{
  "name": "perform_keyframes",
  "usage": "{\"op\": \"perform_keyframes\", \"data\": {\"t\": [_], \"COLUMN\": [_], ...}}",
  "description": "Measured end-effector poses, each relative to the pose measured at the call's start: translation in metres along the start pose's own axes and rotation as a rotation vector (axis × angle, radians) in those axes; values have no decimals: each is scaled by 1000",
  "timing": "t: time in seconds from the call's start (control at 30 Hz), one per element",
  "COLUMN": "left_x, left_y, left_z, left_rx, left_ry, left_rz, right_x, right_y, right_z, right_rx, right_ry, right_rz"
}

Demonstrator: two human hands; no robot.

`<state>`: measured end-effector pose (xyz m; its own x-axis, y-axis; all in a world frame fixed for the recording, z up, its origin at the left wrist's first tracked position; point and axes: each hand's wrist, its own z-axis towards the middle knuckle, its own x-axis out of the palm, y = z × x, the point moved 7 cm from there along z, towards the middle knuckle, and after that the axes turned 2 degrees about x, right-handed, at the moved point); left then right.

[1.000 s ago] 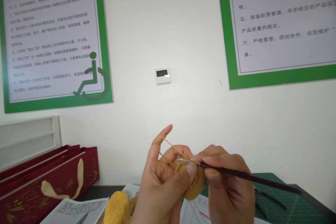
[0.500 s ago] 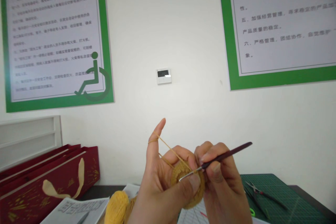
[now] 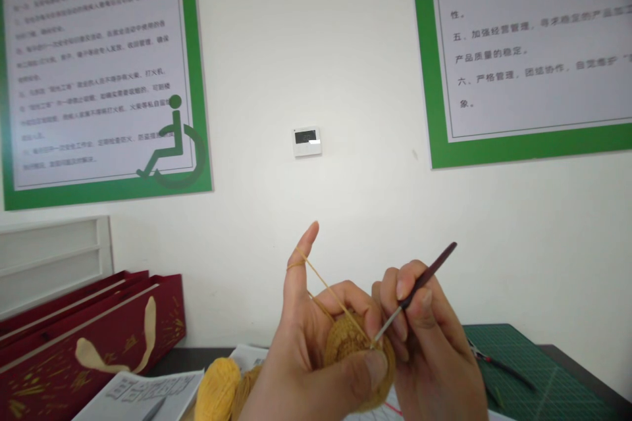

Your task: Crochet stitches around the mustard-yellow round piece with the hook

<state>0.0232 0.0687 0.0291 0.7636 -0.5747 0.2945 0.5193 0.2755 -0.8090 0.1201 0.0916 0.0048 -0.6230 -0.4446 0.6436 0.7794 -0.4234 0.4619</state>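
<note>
My left hand pinches a round mustard-brown crochet piece between thumb and fingers, its index finger raised with yarn looped around it. The strand runs taut from that finger down to the edge of the piece. In my right hand is a crochet hook with a dark purple handle, gripped by thumb and fingers. Its metal tip meets the crochet piece close to my left thumb. The fingers partly cover the piece.
A yellow yarn ball and a brown one lie left of my hands, beside printed papers. Dark red gift bags stand farther left. On the right, pliers rest on a green cutting mat.
The hook has tilted steeper, and its tip has moved right from across the piece's face to its edge. Both hands have shifted slightly right.
</note>
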Motion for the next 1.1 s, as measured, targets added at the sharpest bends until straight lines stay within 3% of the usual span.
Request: {"op": "perform_keyframes", "data": {"t": [0.4,0.6,0.73,0.97,1.1], "left_x": [9,9,6,4,2], "left_y": [5,5,3,2,2], "left_z": [-1,-4,-3,-1,0], "left_rx": [-74,-84,-63,0,9], "left_ry": [114,138,83,25,-32], "left_rz": [-52,-47,-35,-39,0], "right_x": [-1,2,3,2,1], "right_y": [16,12,6,-3,-18], "right_z": [-1,0,2,6,6], "right_rx": [-87,75,217,282,446], "right_ry": [76,79,54,41,38], "right_rz": [-90,-10,9,37,106]}}
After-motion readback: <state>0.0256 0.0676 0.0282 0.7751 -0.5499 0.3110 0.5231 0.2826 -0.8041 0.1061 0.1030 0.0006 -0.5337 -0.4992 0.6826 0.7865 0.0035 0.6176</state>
